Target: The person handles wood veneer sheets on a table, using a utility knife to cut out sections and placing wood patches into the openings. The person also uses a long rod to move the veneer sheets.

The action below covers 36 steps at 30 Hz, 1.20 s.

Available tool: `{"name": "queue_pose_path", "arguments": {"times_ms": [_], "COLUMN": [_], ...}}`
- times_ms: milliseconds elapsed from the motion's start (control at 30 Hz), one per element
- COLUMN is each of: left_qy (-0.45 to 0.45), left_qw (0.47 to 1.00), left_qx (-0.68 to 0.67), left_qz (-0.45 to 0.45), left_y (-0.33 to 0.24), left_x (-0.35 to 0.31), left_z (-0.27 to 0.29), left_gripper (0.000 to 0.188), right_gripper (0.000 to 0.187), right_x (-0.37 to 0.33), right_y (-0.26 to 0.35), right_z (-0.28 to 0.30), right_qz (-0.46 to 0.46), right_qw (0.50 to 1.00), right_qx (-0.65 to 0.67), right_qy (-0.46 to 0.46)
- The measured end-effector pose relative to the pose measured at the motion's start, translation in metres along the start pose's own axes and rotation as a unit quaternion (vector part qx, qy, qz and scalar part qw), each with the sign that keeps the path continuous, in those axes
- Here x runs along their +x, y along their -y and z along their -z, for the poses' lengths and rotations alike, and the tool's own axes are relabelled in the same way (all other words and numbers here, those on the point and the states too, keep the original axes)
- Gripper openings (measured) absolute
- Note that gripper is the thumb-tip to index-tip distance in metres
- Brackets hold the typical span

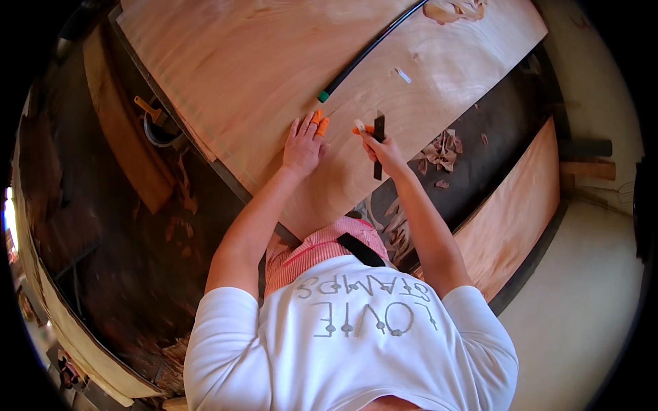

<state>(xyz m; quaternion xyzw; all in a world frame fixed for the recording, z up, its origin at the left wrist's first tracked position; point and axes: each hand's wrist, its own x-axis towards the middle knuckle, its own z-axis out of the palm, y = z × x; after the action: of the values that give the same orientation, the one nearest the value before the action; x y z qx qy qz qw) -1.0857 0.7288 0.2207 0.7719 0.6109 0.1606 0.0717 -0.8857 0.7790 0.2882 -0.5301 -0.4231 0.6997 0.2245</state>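
Note:
A large sheet of reddish-brown wood veneer (pixel 226 82) lies in front of me. My left hand (pixel 303 147) rests on it with fingers stretched out, and orange covers sit on two of its fingertips. In my right hand (pixel 386 154) is a knife with a flat black handle (pixel 379 130), its short blade pointing away from me. A small pale piece (pixel 359 126) shows at that hand's orange-covered fingertips; whether it is gripped is hard to tell. Beyond my left hand, a black hose (pixel 370 51) with a green end curves across the sheet.
A small whitish strip (pixel 403 75) and peeled scraps (pixel 454 9) lie on the sheet. Veneer shavings (pixel 442 151) are scattered at its right, near another wood sheet (pixel 510 212). On the left are a long board (pixel 127 127) and a yellow-handled scraper (pixel 147 108) by a dark bowl (pixel 162 137).

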Motion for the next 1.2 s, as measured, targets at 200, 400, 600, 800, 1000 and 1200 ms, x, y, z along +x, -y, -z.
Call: {"name": "queue_pose_path", "arguments": {"times_ms": [200, 400, 600, 800, 1000, 1200], "left_qy": [-0.025, -0.057, 0.044, 0.066, 0.057, 0.093], "left_qw": [1.0, 0.997, 0.994, 0.991, 0.991, 0.986], "left_qx": [0.001, 0.0, 0.027, 0.029, 0.04, 0.077], "left_qz": [-0.003, -0.049, -0.097, -0.11, -0.117, -0.113], "left_y": [-0.004, 0.006, -0.001, -0.003, -0.003, -0.013], "left_x": [0.002, 0.015, 0.051, 0.058, 0.057, 0.064], "left_z": [-0.006, -0.011, -0.001, -0.001, 0.0, 0.006], "left_gripper": [0.042, 0.038, 0.042, 0.042, 0.032, 0.029], "right_gripper": [0.023, 0.021, 0.024, 0.024, 0.02, 0.019], "right_x": [0.048, 0.058, 0.054, 0.056, 0.056, 0.077], "right_y": [-0.008, -0.025, -0.023, -0.026, -0.027, -0.025], "right_z": [-0.008, -0.004, 0.0, 0.001, -0.004, 0.035], "right_qz": [0.021, -0.033, -0.031, -0.022, -0.021, 0.023], "right_qw": [0.999, 0.995, 0.994, 0.995, 0.992, 0.93], "right_qx": [-0.026, -0.082, -0.083, -0.077, -0.093, -0.366], "right_qy": [-0.008, -0.055, -0.059, -0.068, -0.079, -0.037]}}
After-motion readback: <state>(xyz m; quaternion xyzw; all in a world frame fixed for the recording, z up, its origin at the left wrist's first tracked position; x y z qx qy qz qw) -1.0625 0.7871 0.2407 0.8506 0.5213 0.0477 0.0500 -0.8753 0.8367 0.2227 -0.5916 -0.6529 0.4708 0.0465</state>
